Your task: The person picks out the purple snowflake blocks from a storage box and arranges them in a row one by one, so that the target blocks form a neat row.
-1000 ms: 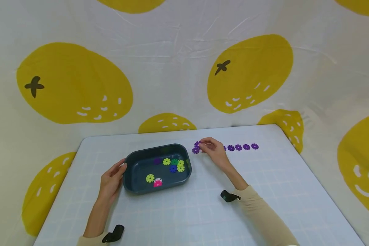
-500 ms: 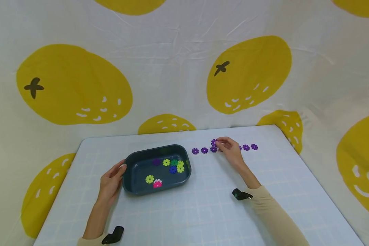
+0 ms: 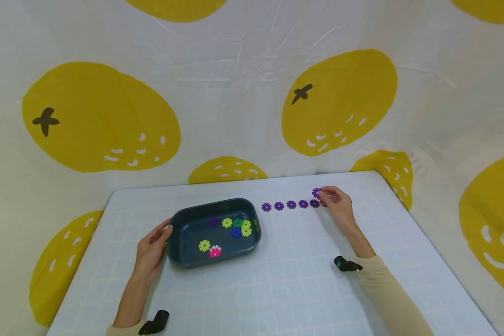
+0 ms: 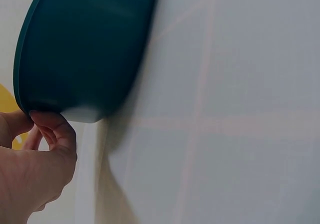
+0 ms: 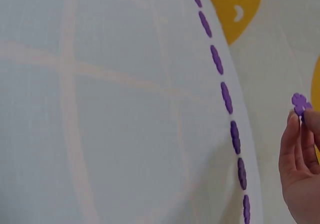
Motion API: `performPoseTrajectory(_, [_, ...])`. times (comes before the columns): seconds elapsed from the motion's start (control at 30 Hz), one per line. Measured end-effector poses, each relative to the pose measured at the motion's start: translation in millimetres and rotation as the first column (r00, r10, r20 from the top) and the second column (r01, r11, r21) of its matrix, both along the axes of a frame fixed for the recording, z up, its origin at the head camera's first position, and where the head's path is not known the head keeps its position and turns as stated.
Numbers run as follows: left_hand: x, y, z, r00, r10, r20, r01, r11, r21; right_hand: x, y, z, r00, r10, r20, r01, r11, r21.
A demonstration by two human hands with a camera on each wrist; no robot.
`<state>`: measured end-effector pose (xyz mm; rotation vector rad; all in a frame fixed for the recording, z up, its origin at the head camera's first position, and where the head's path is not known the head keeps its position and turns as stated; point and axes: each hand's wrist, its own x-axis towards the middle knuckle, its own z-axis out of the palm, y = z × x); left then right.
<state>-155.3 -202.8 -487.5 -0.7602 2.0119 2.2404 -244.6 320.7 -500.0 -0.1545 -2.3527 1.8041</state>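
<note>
My right hand [image 3: 339, 206] pinches a purple snowflake disc [image 3: 316, 192] between thumb and fingertips, raised over a row of matching purple discs [image 3: 291, 204] on the table. The right wrist view shows the held disc [image 5: 300, 103] above the far edge, beside the row. Part of the row is hidden behind this hand in the head view. At the left, my left hand [image 3: 150, 252] grips the end of a dark teal tray [image 3: 189, 235], thumb and fingers at its rim. Inside the tray lie several discs: yellow-green, green, blue, purple, white and a pink one [image 3: 215, 252].
A pale checked cloth covers the table [image 3: 252, 298]. Behind it hangs a white curtain [image 3: 235, 93] printed with big yellow fruit, close to the table's far edge. A black wrist camera [image 3: 346, 264] sits at the right sleeve.
My right hand has moved rightward along the row with the purple snowflake disc, uncovering more discs on the left. My left hand and the tray have stayed in place.
</note>
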Motion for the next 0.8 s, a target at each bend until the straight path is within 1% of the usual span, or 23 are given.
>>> performPoseTrajectory(0.2, [-0.8,0.1,0.7,1.0,-0.003,0.015,0.003,1.0,-0.014,-0.5,19,-4.9,0.997,-0.082,-0.011,0.082,0.997,-0.016])
performPoseTrajectory(0.3, [-1.5,0.2,0.7,1.0,0.002,0.012,-0.001,1.0,-0.019,-0.1,28,-7.4,0.994,-0.106,-0.005,0.106,0.994,-0.022])
performPoseTrajectory(0.4, [-1.2,0.4,0.3,1.0,0.003,0.004,-0.003,1.0,-0.027,1.5,36,-7.0,0.991,-0.132,0.003,0.132,0.991,-0.012])
performPoseTrajectory(0.47, [-1.3,0.3,-0.5,1.0,0.007,0.006,-0.007,1.0,-0.023,2.8,42,-6.0,0.987,-0.158,0.025,0.158,0.987,0.007])
performPoseTrajectory(0.53, [-1.1,0.4,-1.2,1.0,0.005,0.008,-0.004,1.0,-0.029,4.3,48,-5.1,0.981,-0.188,0.054,0.188,0.982,0.019])
performPoseTrajectory(0.7, [-1.2,0.3,-2.8,1.0,0.006,0.016,-0.005,1.0,-0.029,6.0,62,-6.1,0.959,-0.26,0.116,0.263,0.965,-0.009])
performPoseTrajectory(0.8, [-0.5,0.1,-3.4,1.0,0.001,0.016,-0.001,1.0,-0.018,6.5,70,-7.7,0.934,-0.311,0.174,0.318,0.948,-0.017])
